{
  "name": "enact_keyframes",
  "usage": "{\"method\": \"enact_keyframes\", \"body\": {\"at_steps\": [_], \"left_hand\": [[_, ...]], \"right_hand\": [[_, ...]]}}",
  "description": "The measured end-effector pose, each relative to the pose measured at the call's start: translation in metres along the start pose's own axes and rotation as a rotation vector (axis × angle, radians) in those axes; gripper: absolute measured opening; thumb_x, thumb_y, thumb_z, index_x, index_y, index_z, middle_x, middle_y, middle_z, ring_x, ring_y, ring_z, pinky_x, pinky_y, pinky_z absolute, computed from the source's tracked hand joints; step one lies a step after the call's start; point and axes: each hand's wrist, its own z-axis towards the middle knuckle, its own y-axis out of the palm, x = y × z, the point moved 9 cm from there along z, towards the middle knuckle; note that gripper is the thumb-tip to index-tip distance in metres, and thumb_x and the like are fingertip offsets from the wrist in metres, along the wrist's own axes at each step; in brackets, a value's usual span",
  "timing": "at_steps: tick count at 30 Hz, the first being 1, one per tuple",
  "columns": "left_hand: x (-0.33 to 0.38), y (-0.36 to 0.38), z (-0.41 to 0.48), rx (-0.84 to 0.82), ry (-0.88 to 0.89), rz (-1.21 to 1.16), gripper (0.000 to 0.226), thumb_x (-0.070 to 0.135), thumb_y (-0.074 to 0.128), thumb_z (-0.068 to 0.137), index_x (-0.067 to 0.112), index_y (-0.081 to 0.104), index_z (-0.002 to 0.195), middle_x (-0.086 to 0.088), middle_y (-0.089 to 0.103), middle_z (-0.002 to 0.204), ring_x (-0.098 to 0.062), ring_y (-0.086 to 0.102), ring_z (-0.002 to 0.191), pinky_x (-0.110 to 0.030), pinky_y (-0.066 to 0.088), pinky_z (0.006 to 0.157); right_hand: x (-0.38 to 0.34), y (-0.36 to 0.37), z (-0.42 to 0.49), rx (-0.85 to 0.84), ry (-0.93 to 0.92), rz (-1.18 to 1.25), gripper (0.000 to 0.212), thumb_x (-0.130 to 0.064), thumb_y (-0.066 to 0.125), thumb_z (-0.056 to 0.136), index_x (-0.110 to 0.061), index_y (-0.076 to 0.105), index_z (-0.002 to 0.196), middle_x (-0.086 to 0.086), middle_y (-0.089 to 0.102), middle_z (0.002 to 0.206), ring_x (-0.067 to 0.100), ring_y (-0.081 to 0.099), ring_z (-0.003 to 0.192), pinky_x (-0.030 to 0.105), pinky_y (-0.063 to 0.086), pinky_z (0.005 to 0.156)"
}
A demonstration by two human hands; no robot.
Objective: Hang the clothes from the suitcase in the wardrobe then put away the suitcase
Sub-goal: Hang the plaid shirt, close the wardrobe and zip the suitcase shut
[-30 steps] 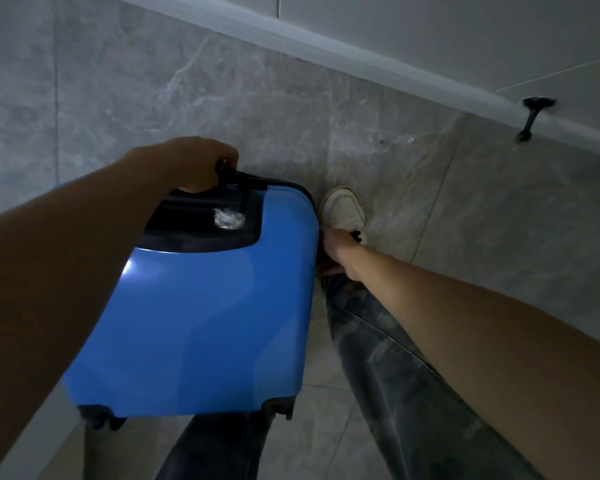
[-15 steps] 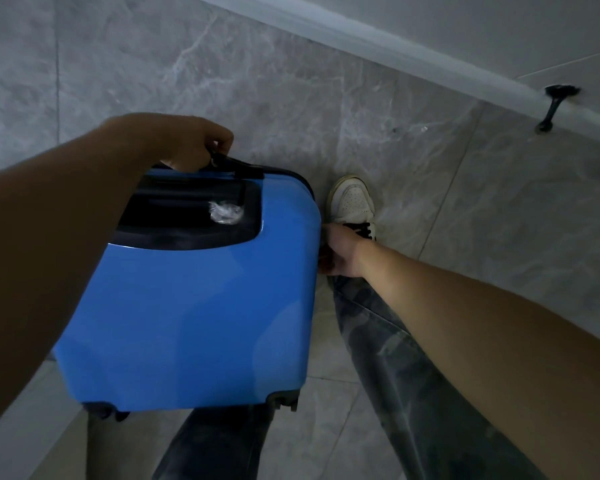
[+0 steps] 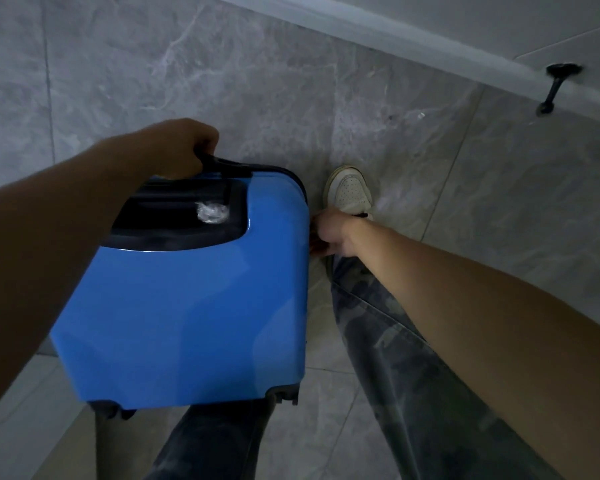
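Suitcase (image 3: 194, 306): blue hard shell, closed, carried flat-side up over the grey tiled floor (image 3: 499, 202), in front of your legs. Its wheels (image 3: 284, 393) point back toward you and hang free, so I judge the case to be off the floor.

Left hand (image 3: 184, 150): your fingers are curled tight round the black top handle (image 3: 222, 162). This grip appears to take most of the weight.

Right hand (image 3: 333, 233): it sits against the case's right edge, just above your white shoe (image 3: 349, 188). The fingertips are hidden behind the shell, so you cannot tell whether it grips a side handle or only steadies the case. Either way, it likely keeps the case from swinging into your trouser leg (image 3: 395, 341).

Stage, judged: with the case shut and no clothes in view, you are probably on the putting-away step. A black doorstop (image 3: 555, 88) juts from the baseboard, well off to the right.
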Motion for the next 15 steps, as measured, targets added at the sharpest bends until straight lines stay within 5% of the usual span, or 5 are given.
{"method": "enact_keyframes", "body": {"at_steps": [6,8,12,15], "left_hand": [[0.001,0.002,-0.004,-0.122,0.021,-0.007,0.032,-0.007,0.055,0.085,0.019,0.044,0.071,-0.012,0.050,0.073,-0.027,0.045,0.069,-0.040,0.041,0.067],[-0.003,0.001,-0.009,-0.148,0.022,-0.008,0.033,-0.007,0.055,0.087,0.020,0.043,0.071,-0.014,0.053,0.076,-0.029,0.049,0.071,-0.044,0.043,0.068],[-0.010,-0.003,-0.017,-0.124,0.047,-0.103,0.030,-0.016,0.046,0.078,0.013,0.040,0.074,-0.003,0.074,0.104,-0.031,0.066,0.105,-0.055,0.050,0.091],[-0.008,-0.002,-0.020,-0.079,0.067,-0.139,0.030,-0.019,0.048,0.074,0.010,0.043,0.076,0.007,0.075,0.107,-0.022,0.062,0.098,-0.046,0.049,0.091]], "right_hand": [[0.024,0.016,0.014,-0.038,0.000,0.271,0.030,-0.009,0.055,0.100,0.004,0.064,0.125,0.023,0.064,0.130,0.036,0.063,0.118,0.047,0.051,0.105],[0.026,0.016,0.012,-0.026,-0.002,0.390,0.029,-0.012,0.052,0.099,-0.002,0.066,0.123,0.017,0.067,0.119,0.029,0.064,0.107,0.041,0.053,0.098],[0.013,0.015,0.009,-0.039,-0.113,0.506,0.020,-0.013,0.049,0.099,-0.018,0.067,0.091,0.007,0.065,0.098,0.023,0.059,0.096,0.037,0.051,0.078],[0.004,0.017,0.007,-0.050,-0.133,0.537,0.025,-0.016,0.049,0.100,-0.019,0.066,0.082,0.005,0.064,0.092,0.023,0.058,0.097,0.041,0.049,0.082]]}}
